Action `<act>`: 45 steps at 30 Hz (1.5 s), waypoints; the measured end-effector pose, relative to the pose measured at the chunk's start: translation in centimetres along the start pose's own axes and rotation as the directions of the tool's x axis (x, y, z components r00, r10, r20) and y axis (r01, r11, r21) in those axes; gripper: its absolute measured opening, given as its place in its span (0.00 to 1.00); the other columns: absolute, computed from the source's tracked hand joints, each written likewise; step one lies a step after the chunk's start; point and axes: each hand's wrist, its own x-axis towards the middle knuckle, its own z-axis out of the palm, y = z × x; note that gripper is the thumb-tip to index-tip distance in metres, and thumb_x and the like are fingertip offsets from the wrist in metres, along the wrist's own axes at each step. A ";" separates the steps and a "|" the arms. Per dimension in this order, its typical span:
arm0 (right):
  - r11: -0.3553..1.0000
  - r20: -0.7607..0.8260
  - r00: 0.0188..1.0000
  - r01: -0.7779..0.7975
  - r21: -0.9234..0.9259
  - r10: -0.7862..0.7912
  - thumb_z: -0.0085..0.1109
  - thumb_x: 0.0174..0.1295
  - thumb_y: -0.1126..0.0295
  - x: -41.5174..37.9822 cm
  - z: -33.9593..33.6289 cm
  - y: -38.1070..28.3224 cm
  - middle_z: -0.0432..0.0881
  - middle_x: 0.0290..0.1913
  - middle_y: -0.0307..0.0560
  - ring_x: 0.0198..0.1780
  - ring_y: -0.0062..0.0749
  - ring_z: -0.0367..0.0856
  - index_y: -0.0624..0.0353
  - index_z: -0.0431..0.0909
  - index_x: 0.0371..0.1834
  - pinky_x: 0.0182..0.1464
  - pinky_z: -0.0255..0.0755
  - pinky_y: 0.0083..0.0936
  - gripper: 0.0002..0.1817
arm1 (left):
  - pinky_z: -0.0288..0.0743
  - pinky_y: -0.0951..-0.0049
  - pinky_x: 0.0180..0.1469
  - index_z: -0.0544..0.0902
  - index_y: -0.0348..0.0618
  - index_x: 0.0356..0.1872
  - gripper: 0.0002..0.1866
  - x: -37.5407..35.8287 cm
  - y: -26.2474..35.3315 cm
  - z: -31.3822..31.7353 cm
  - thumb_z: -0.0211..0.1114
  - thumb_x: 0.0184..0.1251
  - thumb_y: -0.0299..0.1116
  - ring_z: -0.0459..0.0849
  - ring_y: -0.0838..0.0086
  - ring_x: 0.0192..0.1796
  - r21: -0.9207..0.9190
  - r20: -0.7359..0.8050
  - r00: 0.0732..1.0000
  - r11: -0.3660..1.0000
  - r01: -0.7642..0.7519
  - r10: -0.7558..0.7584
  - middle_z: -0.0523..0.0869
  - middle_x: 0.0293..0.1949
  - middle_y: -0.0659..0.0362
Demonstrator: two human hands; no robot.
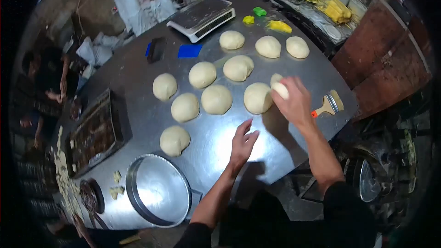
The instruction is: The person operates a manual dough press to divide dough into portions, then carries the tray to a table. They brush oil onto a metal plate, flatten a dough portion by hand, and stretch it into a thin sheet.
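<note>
A lump of dough (278, 85) is gripped in my right hand (296, 101), the fingers curled over it. Just left of that hand sits a large round dough ball (257, 98), which the held lump partly overlaps in view. My left hand (243, 143) hangs over the shiny near part of the metal table (216, 142), its fingers apart and nothing in them. Several more smooth dough balls, among them one ball (217, 99) and another (174, 140), stand in loose rows beyond and to the left of my hands.
A brush (330, 103) lies at the table's right side. A scale (202, 17), a blue scraper (189, 51) and yellow dough (279, 26) are at the back. A round pan (183, 204) and a dark tray (115, 131) stand left. Other people (50, 73) are at the far left.
</note>
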 end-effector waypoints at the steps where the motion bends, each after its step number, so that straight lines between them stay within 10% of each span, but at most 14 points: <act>1: 0.998 -0.028 0.999 0.038 0.053 -0.037 0.66 0.55 0.68 -1.0 -1.7 -2.5 0.81 0.39 0.51 0.36 0.47 0.82 0.60 0.76 0.42 0.39 0.76 0.37 0.14 | 0.64 0.65 0.68 0.58 0.35 0.72 0.34 -0.1 1.5 1.4 0.62 0.69 0.34 0.63 0.59 0.72 -0.115 0.016 1.000 0.993 -0.018 0.020 0.67 0.68 0.45; 5: 0.672 0.223 0.896 -0.437 0.598 0.384 0.64 0.61 0.66 -8.3 -3.6 -8.3 0.78 0.35 0.44 0.37 0.25 0.76 0.63 0.75 0.40 0.40 0.73 0.27 0.12 | 0.66 0.68 0.64 0.63 0.35 0.67 0.30 -3.8 3.2 0.5 0.60 0.68 0.35 0.70 0.69 0.63 -0.528 0.042 0.995 0.847 -0.058 0.094 0.73 0.61 0.50; 6: 0.472 0.329 0.816 -0.552 0.687 0.476 0.63 0.62 0.65 -10.7 -2.4 -8.1 0.77 0.35 0.43 0.39 0.20 0.74 0.64 0.75 0.40 0.42 0.71 0.23 0.13 | 0.71 0.67 0.59 0.66 0.33 0.65 0.31 -5.9 5.4 -1.3 0.64 0.66 0.38 0.77 0.70 0.56 -0.199 -0.041 0.998 0.979 -0.045 0.038 0.78 0.56 0.52; 10: 0.819 0.657 0.561 -0.553 -0.154 0.503 0.53 0.66 0.50 -18.6 1.1 -4.3 0.83 0.43 0.56 0.46 0.45 0.82 0.63 0.74 0.57 0.51 0.73 0.36 0.27 | 0.76 0.59 0.53 0.62 0.23 0.66 0.44 -10.6 -1.7 -10.0 0.66 0.62 0.53 0.82 0.44 0.49 0.781 -0.033 0.999 0.624 0.001 0.039 0.77 0.51 0.34; 16: 0.623 0.548 0.535 -0.782 0.034 0.643 0.53 0.65 0.48 -21.6 7.8 -8.7 0.82 0.47 0.64 0.50 0.52 0.81 0.65 0.73 0.57 0.54 0.72 0.38 0.30 | 0.74 0.55 0.54 0.74 0.34 0.58 0.27 -10.3 -4.6 -8.0 0.62 0.66 0.46 0.79 0.48 0.53 0.569 -0.128 0.984 0.822 -0.029 0.123 0.81 0.46 0.42; 20: 0.754 0.499 0.660 -0.657 0.021 0.561 0.54 0.66 0.53 -20.8 3.9 -8.5 0.80 0.49 0.66 0.49 0.58 0.80 0.66 0.73 0.53 0.51 0.74 0.41 0.25 | 0.75 0.60 0.53 0.74 0.33 0.58 0.24 -11.0 -2.2 -7.0 0.60 0.68 0.40 0.80 0.48 0.51 0.246 -0.055 0.998 0.969 -0.019 0.033 0.81 0.50 0.39; 22: 0.910 0.583 0.702 -0.262 -0.322 0.409 0.54 0.66 0.58 -20.1 2.7 -8.3 0.77 0.53 0.65 0.51 0.58 0.79 0.65 0.73 0.55 0.51 0.75 0.44 0.23 | 0.76 0.62 0.54 0.71 0.31 0.61 0.26 -10.5 -0.6 -7.7 0.58 0.69 0.41 0.79 0.52 0.56 0.837 0.085 0.983 0.547 0.019 -0.165 0.76 0.57 0.39; 24: 0.998 0.478 0.878 0.003 -0.059 0.025 0.55 0.63 0.63 -21.1 4.2 -7.3 0.75 0.56 0.65 0.59 0.59 0.74 0.66 0.71 0.59 0.62 0.69 0.45 0.24 | 0.69 0.57 0.63 0.69 0.30 0.64 0.30 -9.5 1.6 -7.1 0.59 0.68 0.42 0.74 0.52 0.63 0.816 0.063 0.997 0.577 -0.029 -0.040 0.70 0.64 0.40; 26: 0.982 0.484 0.860 0.096 0.160 -0.163 0.50 0.66 0.59 -23.7 6.5 -6.7 0.65 0.69 0.60 0.71 0.55 0.61 0.62 0.59 0.71 0.74 0.53 0.47 0.32 | 0.63 0.55 0.67 0.68 0.29 0.64 0.35 -10.3 -0.5 -5.7 0.63 0.63 0.46 0.74 0.50 0.61 0.610 0.454 0.736 0.428 -0.667 0.502 0.77 0.56 0.43; 30: 0.992 0.544 0.830 0.111 0.058 -0.125 0.47 0.65 0.53 -23.0 9.0 -7.6 0.56 0.73 0.55 0.74 0.50 0.53 0.60 0.53 0.74 0.75 0.45 0.49 0.37 | 0.43 0.52 0.76 0.59 0.33 0.72 0.41 -9.1 -7.1 -4.8 0.59 0.63 0.48 0.56 0.54 0.76 0.703 0.619 0.702 0.149 -0.695 0.351 0.63 0.72 0.45; 36: 0.934 0.532 0.768 0.310 0.180 -0.357 0.42 0.64 0.43 -21.7 12.4 -3.5 0.39 0.80 0.46 0.80 0.40 0.37 0.56 0.40 0.79 0.77 0.28 0.53 0.46 | 0.36 0.52 0.77 0.56 0.34 0.73 0.39 -4.1 -4.8 -5.2 0.53 0.66 0.48 0.53 0.53 0.77 0.679 0.581 0.800 0.451 -0.579 0.151 0.58 0.74 0.46; 38: 0.824 0.843 0.536 -0.458 0.334 -0.044 0.42 0.64 0.48 -19.1 9.7 -5.0 0.44 0.79 0.51 0.80 0.42 0.38 0.58 0.44 0.78 0.76 0.28 0.54 0.42 | 0.37 0.51 0.77 0.57 0.30 0.71 0.39 -4.2 -3.9 -5.7 0.55 0.66 0.47 0.55 0.51 0.76 0.670 0.549 0.816 0.488 -0.559 0.182 0.59 0.72 0.41; 40: 0.951 0.867 0.498 0.259 -0.169 0.019 0.43 0.63 0.51 -18.2 8.5 -3.4 0.48 0.78 0.53 0.80 0.45 0.39 0.59 0.47 0.77 0.76 0.27 0.55 0.41 | 0.36 0.52 0.77 0.59 0.27 0.69 0.38 -5.2 -5.3 -6.8 0.53 0.68 0.48 0.53 0.51 0.76 0.731 0.598 0.740 0.170 -0.661 0.307 0.58 0.72 0.37; 45: 0.892 0.843 0.538 0.377 -0.249 0.008 0.43 0.64 0.49 -16.6 10.7 -0.8 0.50 0.78 0.52 0.80 0.50 0.38 0.55 0.59 0.74 0.74 0.27 0.62 0.36 | 0.44 0.48 0.75 0.62 0.29 0.69 0.39 -2.4 -4.3 -6.9 0.58 0.66 0.48 0.57 0.53 0.75 0.768 0.557 0.766 0.153 -0.622 0.320 0.61 0.71 0.39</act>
